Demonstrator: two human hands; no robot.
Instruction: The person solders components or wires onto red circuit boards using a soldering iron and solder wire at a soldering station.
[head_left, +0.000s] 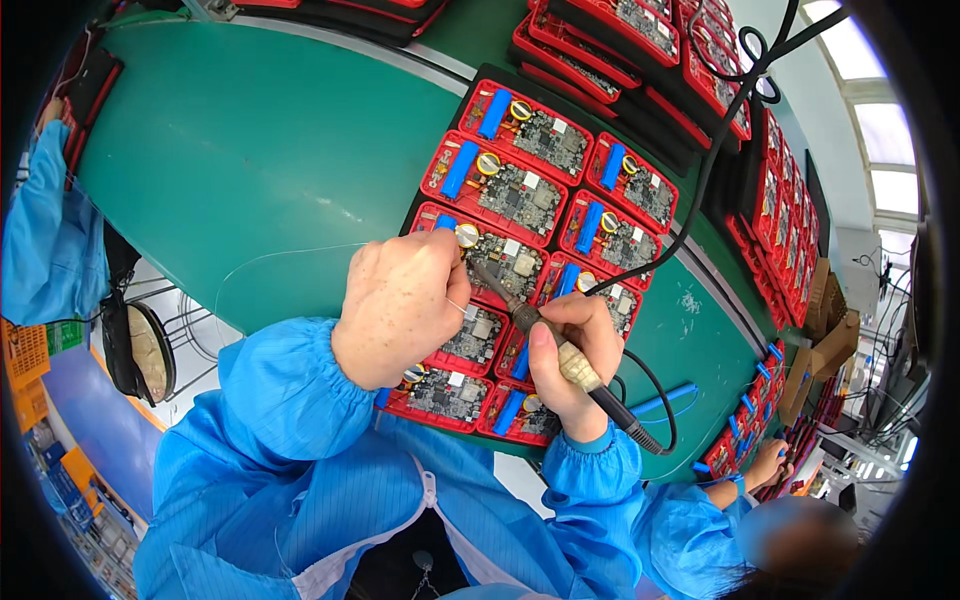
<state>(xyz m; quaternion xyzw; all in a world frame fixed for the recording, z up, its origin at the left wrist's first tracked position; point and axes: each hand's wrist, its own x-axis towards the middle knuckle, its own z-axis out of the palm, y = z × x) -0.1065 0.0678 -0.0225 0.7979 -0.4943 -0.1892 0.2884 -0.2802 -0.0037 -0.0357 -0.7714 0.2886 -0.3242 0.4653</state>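
Note:
My left hand (pixel 400 305) is closed, its fingers pinching a thin solder wire (pixel 290 252) that loops out over the green mat. In my right hand (pixel 575 350) is a soldering iron (pixel 580 369) with a wrapped grip and a black cable. Its tip points up-left to a circuit board (pixel 510 258) in a red case, close to my left fingertips. Those fingers partly hide the board and its blue cylindrical battery (pixel 446 222). A round coin cell (pixel 467 235) sits beside the battery. Similar red cases (pixel 500 195) lie in two columns on a black tray.
Stacks of filled red cases (pixel 600 50) stand along the far side of the green table (pixel 270 130). A black cable (pixel 690 215) hangs across the right side. A blue strap (pixel 665 400) lies right of my hand. Co-workers in blue sleeves (pixel 50 240) sit at both sides.

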